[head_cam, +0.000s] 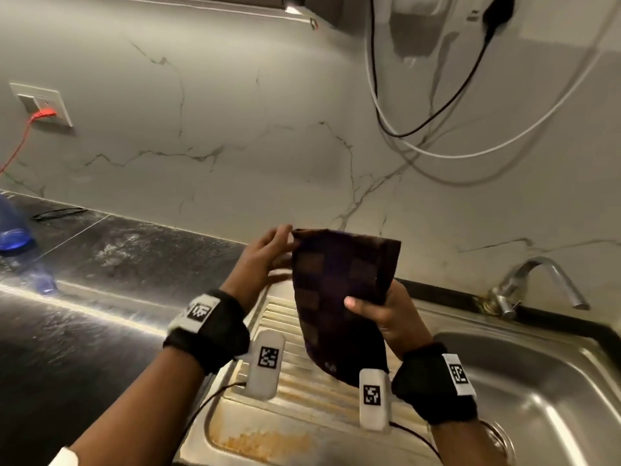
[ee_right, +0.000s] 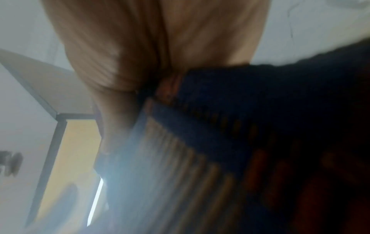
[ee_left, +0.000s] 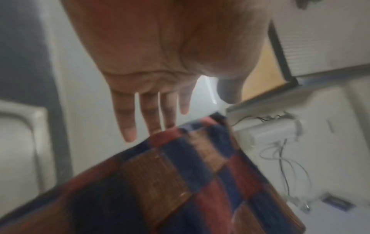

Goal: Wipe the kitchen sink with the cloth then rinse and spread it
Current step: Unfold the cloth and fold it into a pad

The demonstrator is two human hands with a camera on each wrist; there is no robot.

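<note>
A dark checked cloth point(head_cam: 339, 284) with brown, red and blue squares hangs in the air above the drainboard of the steel sink point(head_cam: 302, 428). My right hand point(head_cam: 373, 311) grips its right edge, thumb on the front face. My left hand point(head_cam: 272, 253) is at the cloth's upper left corner with straight fingers. In the left wrist view the fingers point(ee_left: 128, 126) are spread and straight, the tips at the edge of the cloth point(ee_left: 170, 182). The blurred right wrist view shows my right hand point(ee_right: 140, 63) pinching the cloth point(ee_right: 220, 142).
The sink basin point(head_cam: 537, 381) lies at the right, with a steel tap point(head_cam: 537, 280) behind it. The drainboard has rusty stains. A black countertop point(head_cam: 100, 297) stretches left with a blue bottle point(head_cam: 15, 237). Black and white cables point(head_cam: 437, 129) hang on the marble wall.
</note>
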